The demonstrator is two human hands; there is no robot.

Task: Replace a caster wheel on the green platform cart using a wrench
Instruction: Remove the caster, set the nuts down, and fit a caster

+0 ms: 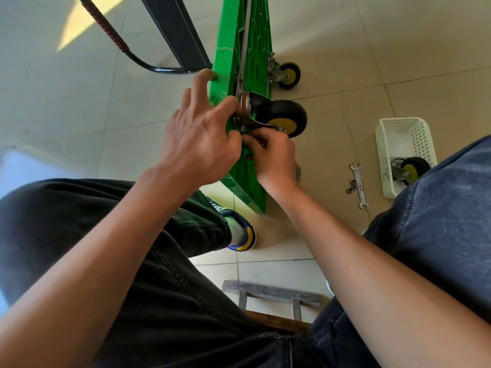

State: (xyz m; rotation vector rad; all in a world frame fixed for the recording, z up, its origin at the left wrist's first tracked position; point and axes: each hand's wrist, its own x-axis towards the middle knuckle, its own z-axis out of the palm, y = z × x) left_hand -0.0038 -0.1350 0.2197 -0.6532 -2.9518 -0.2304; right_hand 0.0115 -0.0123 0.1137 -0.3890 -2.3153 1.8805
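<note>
Caster wheel at centre frame, slightly above the middle: black tyre, yellow hub, metal fork, mounting plate set against the ribbed underside of the green cart. Cart stood on edge, running from top centre down to mid-frame. Second caster bolted higher up on the same underside, right of the deck. Black folded handle reaching out from the cart toward upper left.

Left hand spread over the deck edge, index tip on the green corner, thumb pressed by the mounting plate. Right hand just below the wheel, fingers curled and pinching something small at the plate; too hidden to name.

Lower right of centre, on the tiled floor: steel open-ended wrench lying flat, untouched, with a small cluster of nuts just beside its left. Markings on the wrench shank too small to read. Further right, white perforated basket holding another caster, partly covered by a knee in dark jeans. Striped sneaker below the cart's lower corner. No legible brand or label anywhere.
</note>
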